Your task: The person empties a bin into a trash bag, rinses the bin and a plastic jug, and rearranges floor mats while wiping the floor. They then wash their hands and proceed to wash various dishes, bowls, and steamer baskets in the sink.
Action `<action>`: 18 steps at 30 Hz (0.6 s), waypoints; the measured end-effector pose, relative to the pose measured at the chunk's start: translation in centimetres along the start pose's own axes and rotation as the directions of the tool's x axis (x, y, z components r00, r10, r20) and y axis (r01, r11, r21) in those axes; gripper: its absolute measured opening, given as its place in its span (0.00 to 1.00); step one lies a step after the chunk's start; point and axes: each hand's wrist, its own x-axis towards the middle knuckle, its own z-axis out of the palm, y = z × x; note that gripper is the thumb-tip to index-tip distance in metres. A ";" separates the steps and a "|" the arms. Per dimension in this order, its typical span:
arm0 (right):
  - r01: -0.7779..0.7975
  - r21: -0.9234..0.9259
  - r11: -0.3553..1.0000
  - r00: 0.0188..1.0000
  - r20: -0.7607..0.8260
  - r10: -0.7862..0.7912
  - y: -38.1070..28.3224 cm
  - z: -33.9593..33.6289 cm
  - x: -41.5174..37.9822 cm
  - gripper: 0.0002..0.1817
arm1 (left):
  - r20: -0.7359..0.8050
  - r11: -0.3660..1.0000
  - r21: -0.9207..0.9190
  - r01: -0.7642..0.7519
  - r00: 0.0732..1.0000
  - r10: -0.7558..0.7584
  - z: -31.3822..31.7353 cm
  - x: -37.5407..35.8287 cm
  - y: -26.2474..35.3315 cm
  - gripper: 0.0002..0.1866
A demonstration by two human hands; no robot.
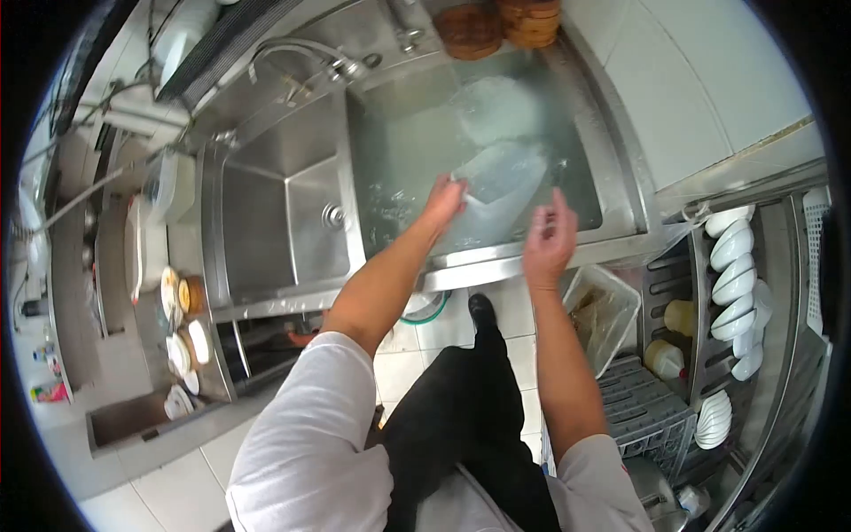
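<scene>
Your left hand pinches the near-left edge of a white plate, tilted in the water-filled sink, long axis running up-right. Your right hand hovers open, holding nothing, near the plate. A second plate lies submerged beyond.

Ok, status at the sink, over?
Left hand gripping white plate in the water-filled basin. Right hand open, above the front rim. Second plate submerged behind.

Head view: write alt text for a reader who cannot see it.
Seen from above, a person's left hand grips a white plate in a water-filled steel sink, the right hand open just above its front edge. An empty basin lies to the left; white bowls fill a rack on the right.
</scene>
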 end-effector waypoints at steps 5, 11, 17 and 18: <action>0.036 0.146 0.989 0.986 -0.169 -0.011 -0.7 -3.6 -6.7 0.20 | -0.044 0.949 -0.216 -0.230 0.973 0.226 -2.5 -9.7 5.3 0.25; -0.055 0.047 0.997 0.990 0.129 0.049 0.7 -3.5 -19.6 0.16 | -0.197 0.717 -0.361 -0.596 0.801 0.566 -11.2 -22.1 9.6 0.26; -0.433 0.037 0.901 0.509 0.834 0.210 2.6 7.1 -30.0 0.17 | -0.368 0.732 -0.340 -0.590 0.800 0.473 -23.3 -38.3 6.9 0.20; -0.510 0.027 0.860 0.414 0.884 0.218 2.2 8.9 -31.6 0.16 | -0.400 0.728 -0.355 -0.586 0.799 0.449 -25.1 -40.5 5.4 0.21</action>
